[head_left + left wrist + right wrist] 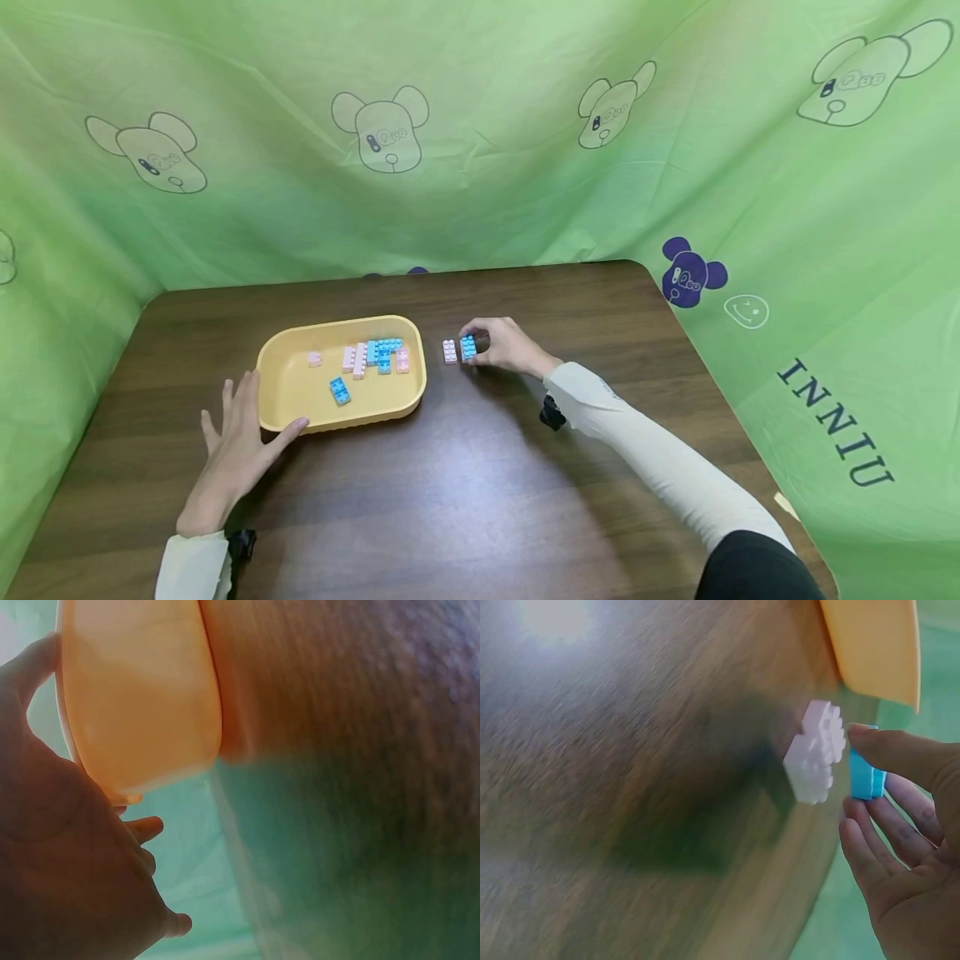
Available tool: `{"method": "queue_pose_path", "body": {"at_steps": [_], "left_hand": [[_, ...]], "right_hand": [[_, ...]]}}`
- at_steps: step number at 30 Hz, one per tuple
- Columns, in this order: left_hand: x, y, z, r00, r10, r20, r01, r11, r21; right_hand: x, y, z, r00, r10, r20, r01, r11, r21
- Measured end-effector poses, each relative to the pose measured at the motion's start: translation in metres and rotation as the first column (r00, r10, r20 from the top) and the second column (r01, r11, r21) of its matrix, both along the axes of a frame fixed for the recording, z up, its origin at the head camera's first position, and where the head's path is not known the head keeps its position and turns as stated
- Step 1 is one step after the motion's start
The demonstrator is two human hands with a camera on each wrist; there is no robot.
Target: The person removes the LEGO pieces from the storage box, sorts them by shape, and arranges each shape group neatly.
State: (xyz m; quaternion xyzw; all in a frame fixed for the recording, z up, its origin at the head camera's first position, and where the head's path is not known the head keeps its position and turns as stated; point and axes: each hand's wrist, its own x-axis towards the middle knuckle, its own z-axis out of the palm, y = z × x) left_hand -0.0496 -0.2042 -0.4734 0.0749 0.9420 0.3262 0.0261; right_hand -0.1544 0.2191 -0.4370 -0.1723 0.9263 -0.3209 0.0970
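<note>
Between the thumb and fingers of my right hand (513, 346) a blue toy building brick (468, 347) is pinched by its ends. Just left of it, a pale pink brick (449, 352) lies on the wooden table; the right wrist view shows this pale brick (814, 761) close beside the blue one (864, 778). My left hand (238, 446) is at the near left corner of a yellow tray (296, 392), fingers spread along its left side and thumb on its front rim. In the left wrist view the thumb (36, 666) touches the tray's edge.
Inside the tray, several pink and blue bricks (384, 354) cluster toward the right. A lone blue brick (340, 391) and a small pink brick (314, 358) lie apart from them. A green printed curtain (480, 208) encloses the table (465, 500) behind and at both sides.
</note>
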Motion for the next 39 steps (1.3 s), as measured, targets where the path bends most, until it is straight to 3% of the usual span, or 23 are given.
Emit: {"method": "queue_pose_path", "body": {"at_steps": [17,28,39], "left_hand": [[0.003,0.0,-0.002,1.0,-0.002,0.01,0.002,1.0,-0.004],[0.001,0.0,-0.002,1.0,0.002,-0.002,-0.002,1.0,-0.002],[0.0,0.0,-0.002,1.0,0.002,-0.007,-0.002,1.0,0.003]], "right_hand": [[-0.006,0.019,-0.026,0.999,-0.05,-0.009,0.05,0.999,0.021],[-0.006,0.02,-0.026,0.999,-0.035,-0.04,0.037,0.998,0.042],[-0.006,0.022,-0.025,0.999,-0.04,-0.021,0.04,0.998,0.04]]}}
